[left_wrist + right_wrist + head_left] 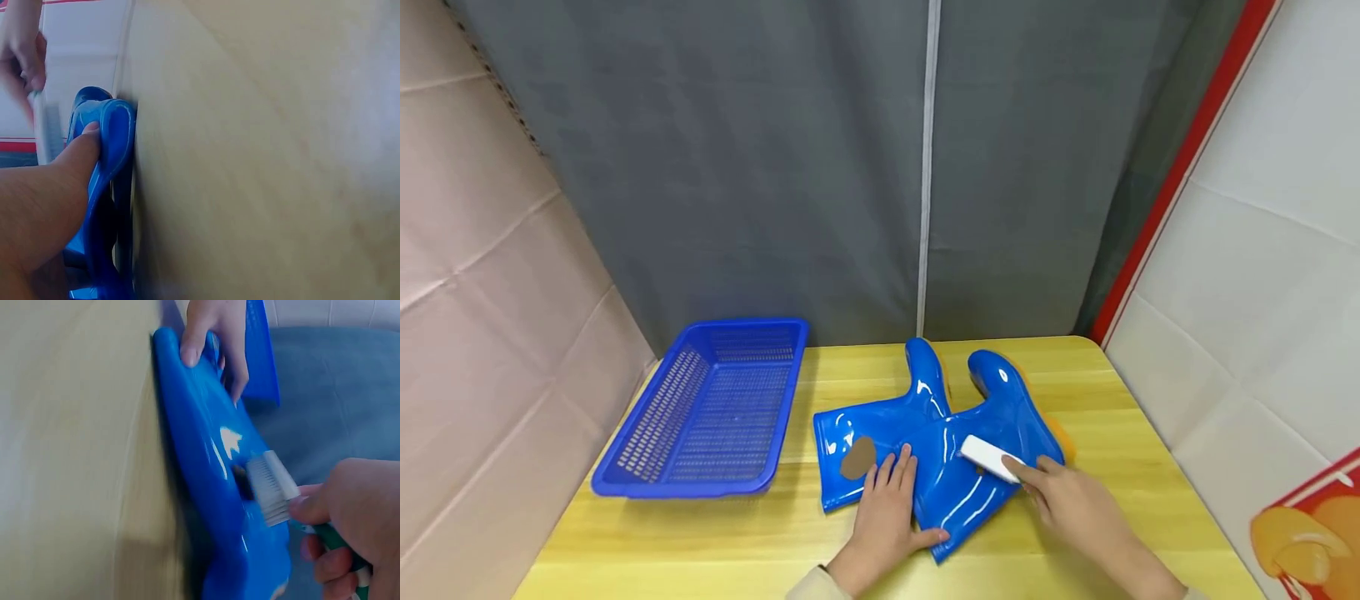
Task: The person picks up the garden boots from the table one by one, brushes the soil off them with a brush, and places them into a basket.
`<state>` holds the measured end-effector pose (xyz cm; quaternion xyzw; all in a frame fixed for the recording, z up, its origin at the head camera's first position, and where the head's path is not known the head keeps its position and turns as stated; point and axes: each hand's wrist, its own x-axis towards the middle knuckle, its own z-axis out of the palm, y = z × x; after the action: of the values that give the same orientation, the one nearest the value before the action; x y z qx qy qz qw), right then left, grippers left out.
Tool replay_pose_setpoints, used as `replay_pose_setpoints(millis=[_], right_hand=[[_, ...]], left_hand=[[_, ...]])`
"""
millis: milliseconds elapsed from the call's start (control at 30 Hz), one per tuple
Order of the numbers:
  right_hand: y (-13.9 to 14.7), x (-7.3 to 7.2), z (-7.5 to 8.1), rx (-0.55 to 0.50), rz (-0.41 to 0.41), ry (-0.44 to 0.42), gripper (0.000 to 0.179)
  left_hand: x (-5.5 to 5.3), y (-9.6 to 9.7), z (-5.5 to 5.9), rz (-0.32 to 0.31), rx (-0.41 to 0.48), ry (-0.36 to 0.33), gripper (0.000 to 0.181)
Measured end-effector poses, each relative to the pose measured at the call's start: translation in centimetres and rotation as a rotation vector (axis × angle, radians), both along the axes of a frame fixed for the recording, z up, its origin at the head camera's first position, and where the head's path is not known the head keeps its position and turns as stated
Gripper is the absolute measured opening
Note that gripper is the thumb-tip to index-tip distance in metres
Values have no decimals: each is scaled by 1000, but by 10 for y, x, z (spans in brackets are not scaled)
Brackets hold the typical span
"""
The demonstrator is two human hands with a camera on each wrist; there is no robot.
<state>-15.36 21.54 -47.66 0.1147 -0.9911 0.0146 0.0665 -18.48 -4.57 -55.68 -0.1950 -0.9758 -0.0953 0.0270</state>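
Two glossy blue rain boots lie on their sides, toes pointing away. The right boot (938, 471) overlaps the left boot (880, 417). My left hand (883, 518) rests on them with its fingers extended, thumb on the right boot's shaft near its opening. A brown patch (858, 457) shows on the left boot's shaft, beside the fingertips. My right hand (1078, 507) grips a scrubbing brush (275, 487) with a white head and a green handle. Its bristles are against the right boot's shaft, over a dark brown spot (242, 481) that the brush partly hides.
A blue plastic basket (769, 479) with perforated sides stands on the left of the wooden table (715, 542). Behind the table hangs a grey curtain (760, 167). Pale panels flank both sides, the right one (1240, 283) edged in red.
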Motion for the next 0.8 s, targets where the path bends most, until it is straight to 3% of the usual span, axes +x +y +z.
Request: replay_pose_setpoints(millis=[233, 433, 600, 700, 800], right_hand=[[32, 24, 6, 31, -21, 30, 38], [36, 34, 13, 37, -66, -37, 37], [26, 29, 20, -27, -90, -17, 39], [17, 17, 19, -29, -43, 38, 41], [10, 3, 16, -20, 11, 30, 42]], left_hand=[[-1, -1, 1, -4, 18, 3, 117], [0, 1, -1, -13, 37, -1, 117], [0, 0, -2, -4, 18, -9, 118], [0, 0, -1, 3, 16, -8, 118], [-1, 1, 0, 5, 17, -10, 118]])
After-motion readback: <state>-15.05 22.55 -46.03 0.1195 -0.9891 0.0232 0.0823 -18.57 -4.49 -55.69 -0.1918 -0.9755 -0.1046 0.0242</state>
